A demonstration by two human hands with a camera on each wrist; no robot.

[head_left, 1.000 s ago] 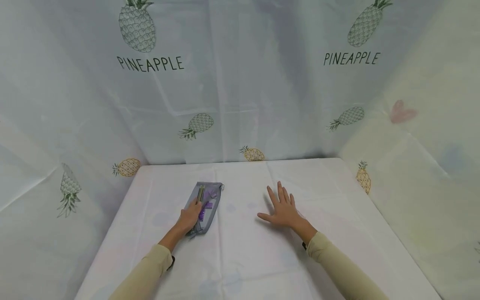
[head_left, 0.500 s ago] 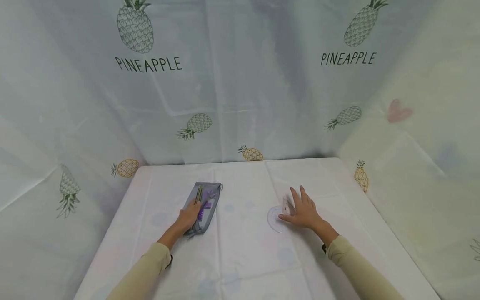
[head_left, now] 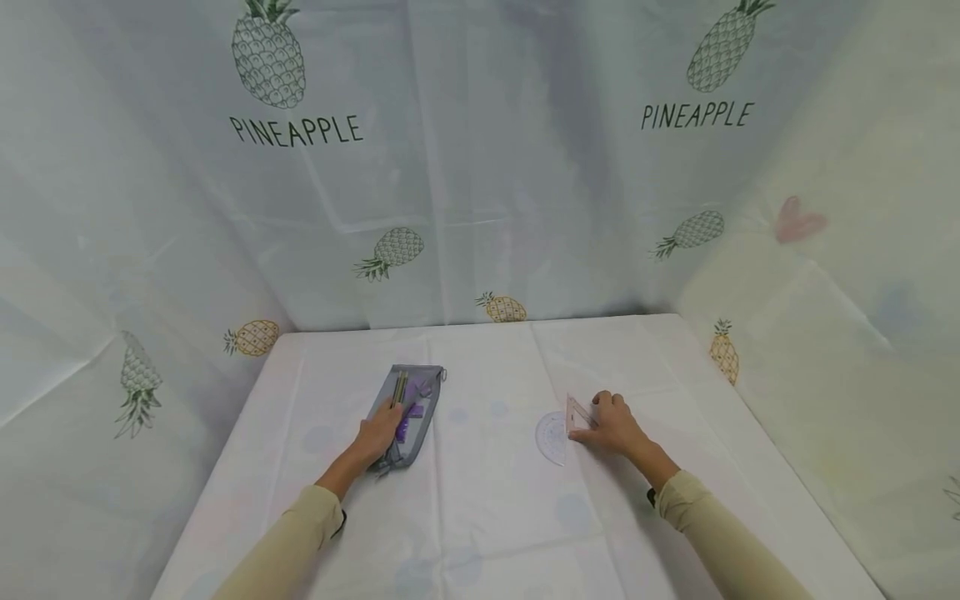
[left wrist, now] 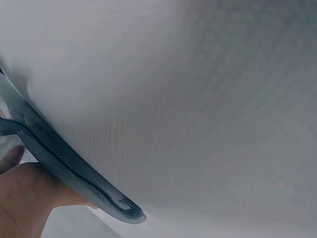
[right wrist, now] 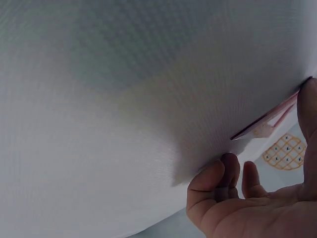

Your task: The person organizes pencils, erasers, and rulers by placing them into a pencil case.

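Note:
My left hand (head_left: pixel 377 433) grips the left side of a grey mesh pencil case (head_left: pixel 430 414), its thumb over the top. Purple items and some pencils (head_left: pixel 401 387) show through the mesh. In the left wrist view the case's zipped edge (left wrist: pixel 74 173) crosses the hand. At the right, the thumb of my right hand (head_left: pixel 617 429) touches a small clear set square (head_left: pixel 576 414) with pink edges. Its other fingers (right wrist: pixel 205 181) are curled, their tips apart from the visible edge (right wrist: pixel 267 115). Whether they hold it underneath is hidden. A clear protractor (head_left: pixel 551 437) lies just left of the set square.
Both hands work over a table (head_left: pixel 487 500) covered with a pale cloth. Curtains printed with pineapples (head_left: pixel 480 167) stand behind it and at both sides. The table's far edge meets the back curtain.
My right hand has moved right from above the protractor and set square, uncovering both. Its spread fingers have since curled in and the thumb meets the set square. The left hand stays on the case.

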